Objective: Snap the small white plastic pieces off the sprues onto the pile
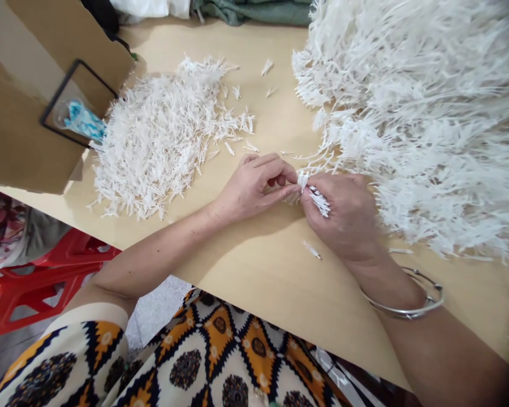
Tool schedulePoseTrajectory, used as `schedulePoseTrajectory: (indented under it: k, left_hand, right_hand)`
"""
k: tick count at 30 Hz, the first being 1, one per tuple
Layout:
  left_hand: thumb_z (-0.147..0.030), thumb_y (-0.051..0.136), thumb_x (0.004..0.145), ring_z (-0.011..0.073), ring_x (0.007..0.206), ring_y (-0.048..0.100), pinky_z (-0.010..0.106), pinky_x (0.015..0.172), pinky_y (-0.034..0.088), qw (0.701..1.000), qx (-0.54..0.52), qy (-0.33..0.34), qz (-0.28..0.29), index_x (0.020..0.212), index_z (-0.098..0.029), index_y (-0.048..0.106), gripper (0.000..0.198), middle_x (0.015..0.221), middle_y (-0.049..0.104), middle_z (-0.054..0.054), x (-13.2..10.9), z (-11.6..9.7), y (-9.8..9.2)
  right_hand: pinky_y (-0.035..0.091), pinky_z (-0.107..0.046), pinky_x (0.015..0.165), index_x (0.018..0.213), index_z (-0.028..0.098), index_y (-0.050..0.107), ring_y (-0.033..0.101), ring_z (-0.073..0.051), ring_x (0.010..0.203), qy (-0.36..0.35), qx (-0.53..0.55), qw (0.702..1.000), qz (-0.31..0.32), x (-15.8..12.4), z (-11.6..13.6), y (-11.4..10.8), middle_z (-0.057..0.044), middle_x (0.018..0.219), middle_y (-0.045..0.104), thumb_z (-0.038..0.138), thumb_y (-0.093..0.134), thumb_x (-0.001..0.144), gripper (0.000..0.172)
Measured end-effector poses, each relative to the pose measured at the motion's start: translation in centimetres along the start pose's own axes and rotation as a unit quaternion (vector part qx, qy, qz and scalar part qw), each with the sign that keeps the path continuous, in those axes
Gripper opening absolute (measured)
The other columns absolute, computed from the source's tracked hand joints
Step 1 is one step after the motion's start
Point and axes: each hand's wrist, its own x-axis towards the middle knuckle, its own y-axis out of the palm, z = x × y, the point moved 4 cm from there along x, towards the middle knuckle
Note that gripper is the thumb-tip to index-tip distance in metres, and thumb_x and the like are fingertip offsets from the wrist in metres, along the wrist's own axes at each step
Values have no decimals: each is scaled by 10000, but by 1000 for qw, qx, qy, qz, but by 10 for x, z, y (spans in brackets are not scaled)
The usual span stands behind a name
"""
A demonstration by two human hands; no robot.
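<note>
Both hands meet over the middle of the table. My left hand (258, 183) pinches a thin white strand between thumb and fingertips. My right hand (343, 212) is closed around a small bunch of short white strands (320, 202), whose ends stick out past the thumb. Strands run from the hands to a large heap of long white fringe (407, 113) on the right. To the left lies a pile of short white strand pieces (156, 135). One loose piece (312, 250) rests on the table below the hands. What exactly the fingertips grip is partly hidden.
A cardboard box (34, 73) stands at the left, with a black wire frame (53, 104) and a clear cup with blue contents (85, 120) by it. Green cloth (254, 10) lies at the table's far edge. Red stools (38, 282) stand beyond the table's left front edge.
</note>
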Motion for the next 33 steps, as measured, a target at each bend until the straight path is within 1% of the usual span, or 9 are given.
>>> schedulePoseTrajectory:
  k: [6,14,17,20,22,25,28,30,33]
  left_hand:
    - [-376,648,1036,104,729,625,262,676,470,996,-84,14,-6,903,-195,650,225,822,698,11,2,2,1]
    - [-159,611,891,115,665,539,278,653,470,995,-80,-50,27,812,-219,524,132,752,606,-15,2,0,-8]
    - [-181,603,909,101,640,501,272,656,462,986,-133,-50,89,794,-211,521,145,719,569,-28,1,-7,-8]
    - [-302,596,1002,103,727,578,258,692,497,969,-207,-61,120,859,-200,552,182,812,626,2,-1,-12,-8]
    - [-387,599,1035,112,764,612,268,714,520,976,-191,-70,82,899,-204,570,230,852,646,15,-1,-9,-10]
    - [-507,579,1050,140,775,635,311,722,539,993,-81,-78,-31,924,-231,589,303,840,637,15,-1,5,-19]
    - [-585,550,1049,152,793,643,329,731,543,989,-3,-93,-112,959,-250,612,352,843,643,21,-2,16,-27]
    - [-590,555,1047,137,783,637,310,722,537,989,-1,-88,-118,971,-245,627,361,854,666,22,-1,17,-27]
    - [-552,587,1046,104,736,627,265,684,519,996,-44,-52,-63,985,-214,662,352,855,701,22,1,8,-16]
  right_hand:
    - [448,-435,887,958,262,666,665,-250,836,65,35,996,50,-1,-4,2,-51,838,734,320,491,1017,193]
    - [436,-461,872,939,257,638,686,-281,851,105,18,993,48,1,-13,0,-78,893,759,347,491,1038,199]
    - [411,-428,784,874,258,570,647,-273,791,137,-15,990,42,2,-27,2,-81,815,709,316,495,994,153]
    - [380,-412,720,849,273,526,600,-261,743,168,-32,985,27,3,-42,1,-89,789,681,318,513,951,112]
    - [406,-428,744,858,278,534,619,-275,775,175,-23,984,26,3,-47,0,-95,802,687,322,514,955,108]
    - [457,-457,786,869,274,571,673,-304,831,164,7,986,8,3,-44,-3,-92,831,722,298,520,944,93]
    - [482,-450,803,879,269,607,703,-296,852,135,41,990,-8,2,-35,-4,-80,868,753,298,531,946,105]
    - [483,-440,818,896,262,629,705,-278,844,114,47,992,-12,2,-27,-3,-67,864,754,303,533,957,121]
    - [466,-433,839,929,243,664,693,-257,810,75,45,996,-24,1,-14,-3,-53,849,755,286,539,974,140]
